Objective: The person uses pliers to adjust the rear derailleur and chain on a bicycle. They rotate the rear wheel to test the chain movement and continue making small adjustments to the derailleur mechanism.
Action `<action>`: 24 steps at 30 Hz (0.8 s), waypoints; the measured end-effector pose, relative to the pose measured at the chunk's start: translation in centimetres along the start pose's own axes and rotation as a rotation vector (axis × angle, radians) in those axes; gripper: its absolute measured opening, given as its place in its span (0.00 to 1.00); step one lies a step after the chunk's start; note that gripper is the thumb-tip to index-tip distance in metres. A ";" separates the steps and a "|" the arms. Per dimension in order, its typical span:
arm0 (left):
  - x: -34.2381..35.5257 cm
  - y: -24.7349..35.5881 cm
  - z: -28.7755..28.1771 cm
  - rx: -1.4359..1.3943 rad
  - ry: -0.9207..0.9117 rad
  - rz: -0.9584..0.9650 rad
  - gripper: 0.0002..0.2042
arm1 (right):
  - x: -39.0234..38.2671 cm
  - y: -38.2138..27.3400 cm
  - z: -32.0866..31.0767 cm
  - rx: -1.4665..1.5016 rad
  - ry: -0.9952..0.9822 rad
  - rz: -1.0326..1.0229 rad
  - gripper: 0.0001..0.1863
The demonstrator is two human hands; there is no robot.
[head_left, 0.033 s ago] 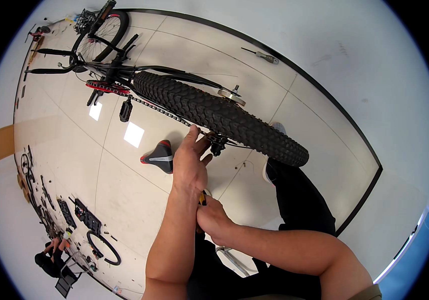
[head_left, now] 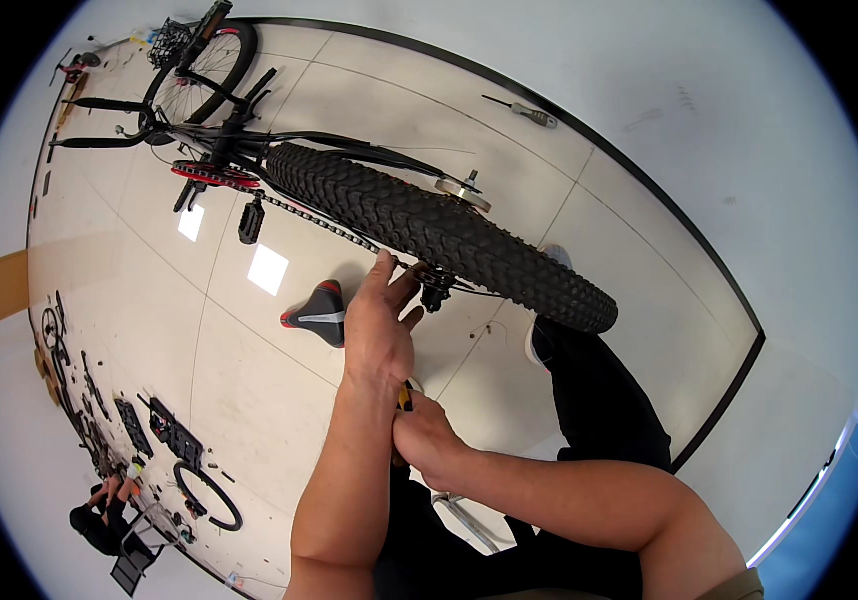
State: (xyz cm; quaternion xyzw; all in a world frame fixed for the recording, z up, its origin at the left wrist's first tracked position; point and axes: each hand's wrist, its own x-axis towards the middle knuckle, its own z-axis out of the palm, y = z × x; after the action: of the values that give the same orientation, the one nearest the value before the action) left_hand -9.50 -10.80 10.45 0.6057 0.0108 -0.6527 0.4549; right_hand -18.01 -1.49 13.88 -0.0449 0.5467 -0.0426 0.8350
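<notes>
A black bicycle stretches from the far left toward me, its knobbly rear tire (head_left: 389, 220) large in front of me. My left hand (head_left: 379, 325) reaches up to the chain (head_left: 334, 228) beside the rear derailleur (head_left: 436, 290). Its fingers seem closed about the chain, though the tips are partly hidden. Just below that wrist, my right hand (head_left: 431, 440) is wrapped round a tool with a yellow and black handle (head_left: 406, 398); the tool's working end is out of sight. Farther left are the red chainring (head_left: 217, 175) and a black pedal (head_left: 251, 220).
A black, grey and red saddle (head_left: 319, 314) is on the tiled floor left of my left hand. A screwdriver (head_left: 532, 114) lies by the far wall. At lower left are a loose tire (head_left: 211, 497), an opened tool case (head_left: 176, 432) and a seated person (head_left: 104, 515).
</notes>
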 end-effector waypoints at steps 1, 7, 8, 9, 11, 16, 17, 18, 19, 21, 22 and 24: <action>0.0 0.1 0.0 -0.018 0.007 0.008 0.29 | 0.0 0.0 0.0 0.002 -0.008 -0.003 0.09; -0.3 0.4 0.0 -0.081 0.032 0.012 0.30 | 0.1 0.1 0.0 0.012 -0.014 -0.010 0.07; -0.5 0.6 0.2 -0.077 0.048 0.017 0.30 | 0.1 0.2 0.0 0.013 -0.010 -0.017 0.07; -0.5 0.6 0.1 -0.090 0.044 0.019 0.30 | 0.2 0.2 0.0 0.008 -0.006 -0.015 0.07; -0.6 0.7 0.0 -0.114 0.034 0.023 0.29 | 0.3 0.3 0.0 -0.003 0.003 -0.013 0.07; 0.1 0.1 -0.5 -0.109 0.063 0.028 0.28 | -0.2 -0.1 0.1 -0.011 0.003 -0.013 0.07; 0.1 0.1 -0.4 -0.104 0.086 0.024 0.27 | -0.2 -0.2 0.2 -0.009 0.006 -0.015 0.07; 0.2 0.1 -0.6 -0.092 0.077 -0.006 0.27 | -0.3 -0.2 0.3 -0.011 0.010 -0.016 0.06; 0.5 -0.1 -0.9 -0.079 0.069 -0.035 0.27 | -0.3 -0.3 0.4 -0.013 0.014 -0.017 0.05; 0.7 -0.2 -0.9 -0.047 0.053 -0.058 0.27 | -0.5 -0.5 0.6 -0.017 0.025 -0.017 0.04; 0.5 -0.1 -0.6 -0.028 0.047 -0.051 0.27 | -0.6 -0.7 0.6 -0.019 0.031 -0.017 0.05; 0.5 -0.1 -0.6 -0.024 0.043 -0.037 0.26 | -0.6 -0.7 0.7 -0.017 0.031 -0.019 0.05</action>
State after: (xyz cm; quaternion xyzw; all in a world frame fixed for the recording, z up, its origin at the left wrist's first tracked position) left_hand -9.07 -10.66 9.87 0.6137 0.0395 -0.6477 0.4497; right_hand -17.62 -2.12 14.75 -0.0565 0.5592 -0.0468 0.8258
